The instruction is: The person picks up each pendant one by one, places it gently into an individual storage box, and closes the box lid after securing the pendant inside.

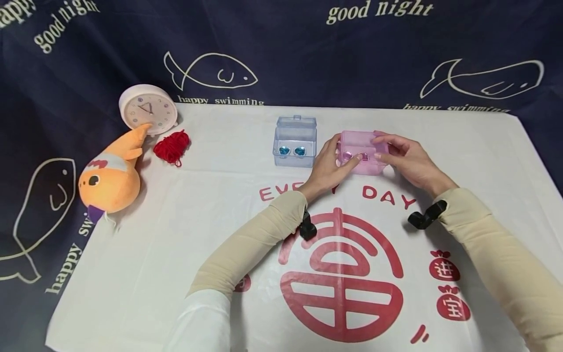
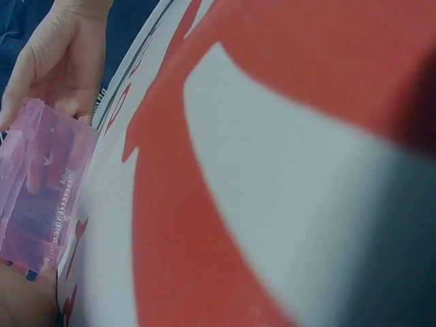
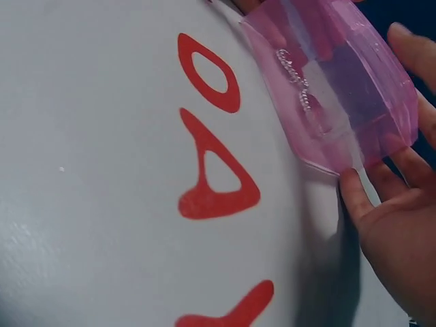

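A see-through pink plastic box (image 1: 369, 168) stands between both hands, its lid raised at the back. Inside it are two pink gems (image 1: 348, 155) with sparkling rims. My left hand (image 1: 325, 168) holds the box's left side, thumb across the front. The right hand (image 1: 411, 159) grips the right side, with fingers at the lid's upper corner and the thumb lower down. In the right wrist view, the fingers of that hand (image 3: 402, 231) lie along the end of the box. Just left of the left hand stands a see-through blue box (image 1: 294, 160), lid open, with two blue gems (image 1: 300, 151) inside.
On the left of the white-covered table (image 1: 184, 234) are a round pale pink clock (image 1: 148, 109), a bundle of red yarn (image 1: 172, 147) and an orange plush toy (image 1: 112, 183). A dark blue curtain (image 1: 294, 54) hangs behind the table.
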Motion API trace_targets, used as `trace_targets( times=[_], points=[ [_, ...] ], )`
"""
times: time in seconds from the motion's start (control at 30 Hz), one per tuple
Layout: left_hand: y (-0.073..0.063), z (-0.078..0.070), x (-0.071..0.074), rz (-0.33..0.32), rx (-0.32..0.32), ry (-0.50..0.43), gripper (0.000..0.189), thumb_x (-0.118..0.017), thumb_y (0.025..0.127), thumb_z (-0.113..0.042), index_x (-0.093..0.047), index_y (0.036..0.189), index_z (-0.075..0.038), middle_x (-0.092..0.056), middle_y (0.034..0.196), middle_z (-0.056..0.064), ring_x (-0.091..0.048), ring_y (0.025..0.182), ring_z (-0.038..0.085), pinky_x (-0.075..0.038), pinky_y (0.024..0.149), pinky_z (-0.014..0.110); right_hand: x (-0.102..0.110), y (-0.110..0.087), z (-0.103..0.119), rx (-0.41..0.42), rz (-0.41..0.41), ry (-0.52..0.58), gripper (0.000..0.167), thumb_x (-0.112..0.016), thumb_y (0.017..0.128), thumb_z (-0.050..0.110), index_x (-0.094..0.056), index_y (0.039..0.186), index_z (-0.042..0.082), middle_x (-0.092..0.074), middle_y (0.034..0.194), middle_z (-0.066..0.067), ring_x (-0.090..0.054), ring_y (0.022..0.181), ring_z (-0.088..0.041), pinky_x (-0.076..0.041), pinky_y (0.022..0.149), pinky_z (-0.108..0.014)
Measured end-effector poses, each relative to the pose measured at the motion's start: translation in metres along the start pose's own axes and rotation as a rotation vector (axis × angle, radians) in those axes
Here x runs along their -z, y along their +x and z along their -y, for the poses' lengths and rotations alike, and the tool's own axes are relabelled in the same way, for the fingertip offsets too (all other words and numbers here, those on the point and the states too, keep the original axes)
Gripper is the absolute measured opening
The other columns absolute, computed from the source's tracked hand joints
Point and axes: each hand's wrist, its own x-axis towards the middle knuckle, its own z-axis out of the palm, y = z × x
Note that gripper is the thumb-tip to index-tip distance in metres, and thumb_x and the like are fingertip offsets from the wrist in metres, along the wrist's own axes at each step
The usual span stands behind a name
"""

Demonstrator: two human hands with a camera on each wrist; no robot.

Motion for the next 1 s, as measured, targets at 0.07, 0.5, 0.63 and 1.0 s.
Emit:
trace_targets(
  times=[0.07,0.5,0.63,1.0],
  points=[
    [0.000,0.000,0.000,0.001,0.002,-0.003,0.072,-0.062,0.090,-0.045,-0.031,0.148,-0.016,-0.049,0.137,0.007,-0.053,0.120,0.017,-0.046,0.100,0.031,-0.002,0.000,-0.001,-0.002,-0.027,-0.005,0.043,-0.070,0.089,0.014,-0.059,0.129,0.005,-0.046,0.149,0.000,-0.039,0.137,-0.005,-0.034,0.106,-0.008],
    [-0.003,-0.001,-0.001,-0.017,0.003,-0.024,0.079,-0.064,0.089,-0.043,-0.027,0.151,-0.010,-0.038,0.151,0.010,-0.046,0.133,0.023,-0.040,0.110,0.035,-0.008,-0.001,0.000,-0.010,-0.095,0.032,0.045,-0.074,0.084,0.006,-0.061,0.127,0.004,-0.056,0.137,0.003,-0.053,0.117,-0.003,-0.044,0.094,-0.008],
    [-0.013,-0.005,0.002,-0.055,-0.032,0.000,0.085,-0.067,0.088,-0.042,-0.022,0.152,-0.010,-0.027,0.157,0.008,-0.039,0.140,0.024,-0.035,0.115,0.036,-0.010,-0.001,0.006,-0.013,-0.131,0.024,0.043,-0.072,0.086,0.008,-0.060,0.128,0.007,-0.061,0.121,0.005,-0.058,0.097,-0.003,-0.049,0.079,-0.009],
    [-0.032,-0.017,0.072,-0.188,-0.209,0.034,0.084,-0.078,0.080,-0.028,-0.032,0.148,-0.013,-0.025,0.157,0.006,-0.030,0.144,0.018,-0.032,0.116,0.038,-0.017,0.023,0.064,0.051,-0.430,0.149,0.030,-0.063,0.090,0.005,-0.062,0.119,0.013,-0.059,0.106,0.009,-0.061,0.093,-0.003,-0.051,0.075,-0.009]
  ],
)
